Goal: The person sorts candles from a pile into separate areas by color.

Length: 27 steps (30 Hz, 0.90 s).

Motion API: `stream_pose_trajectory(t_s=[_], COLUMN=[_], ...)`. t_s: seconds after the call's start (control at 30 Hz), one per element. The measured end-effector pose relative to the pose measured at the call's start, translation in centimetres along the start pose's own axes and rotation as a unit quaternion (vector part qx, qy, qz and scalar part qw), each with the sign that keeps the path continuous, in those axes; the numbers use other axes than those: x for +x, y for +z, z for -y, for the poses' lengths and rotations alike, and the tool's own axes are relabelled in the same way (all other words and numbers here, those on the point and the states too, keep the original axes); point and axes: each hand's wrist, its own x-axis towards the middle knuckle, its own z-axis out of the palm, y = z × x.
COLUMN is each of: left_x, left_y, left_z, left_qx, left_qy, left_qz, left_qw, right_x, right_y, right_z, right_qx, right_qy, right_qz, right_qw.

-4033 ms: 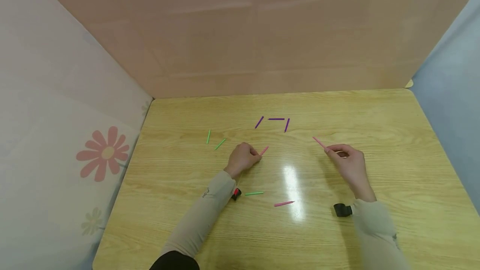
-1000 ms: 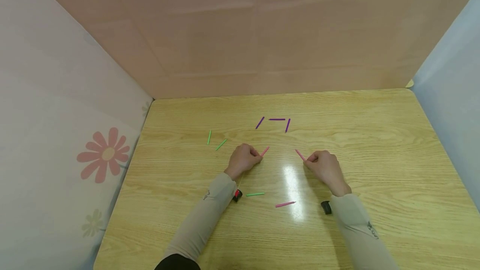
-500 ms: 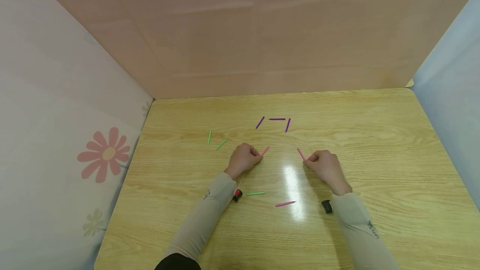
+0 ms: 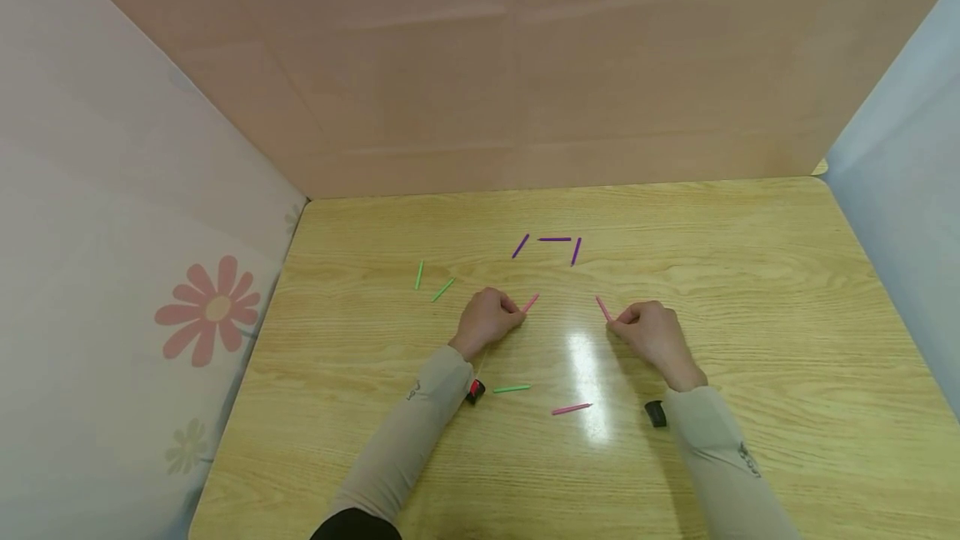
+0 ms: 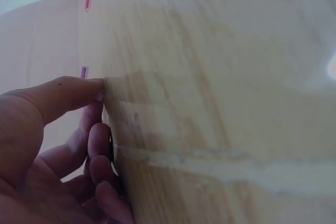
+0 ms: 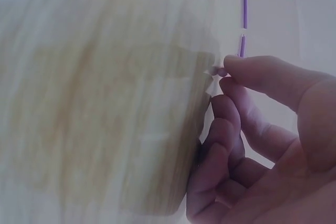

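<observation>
In the head view my left hand [image 4: 486, 323] pinches the near end of a slim pink stick [image 4: 531, 302] between thumb and forefinger, low at the table. Its free end points away and to the right. To the right, my right hand [image 4: 654, 340] pinches another pink stick [image 4: 603, 308], whose free end points away and to the left. A gap separates the two sticks. Beyond them lie three purple sticks: a slanted one [image 4: 521, 246], a level one [image 4: 555, 239] and a steep one [image 4: 576, 252]. In both wrist views the fingertips hide most of the held stick.
Two green sticks, one upright in view [image 4: 419, 274] and one slanted [image 4: 443, 289], lie left of my left hand. Nearer me are a third green stick [image 4: 512, 389] and a loose pink stick [image 4: 572, 409]. A pinkish panel [image 4: 510, 107] rises behind the table [image 4: 750, 257].
Over four seconds my right hand has moved left and lower toward the table with its pink stick, which has lately turned a little steeper. My left hand has stayed in place.
</observation>
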Motion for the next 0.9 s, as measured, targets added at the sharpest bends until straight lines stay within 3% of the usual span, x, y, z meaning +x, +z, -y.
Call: stream_pose_trajectory(t_s=[0.57,0.9], left_x=[-0.04,0.03], left_y=[0.0,0.01], left_z=[0.08,0.1], left_qx=[-0.001,-0.008], left_qy=[0.011,0.001], left_qz=[-0.006,0.001], left_qw=[0.9999,1.0], right_x=[-0.08,-0.49], right_y=[-0.52,-0.68], right_z=[-0.6,-0.91], right_qx=[0.001,0.011], right_qy=[-0.006,-0.017], right_qz=[0.005,-0.006], right_qw=[1.0,1.0])
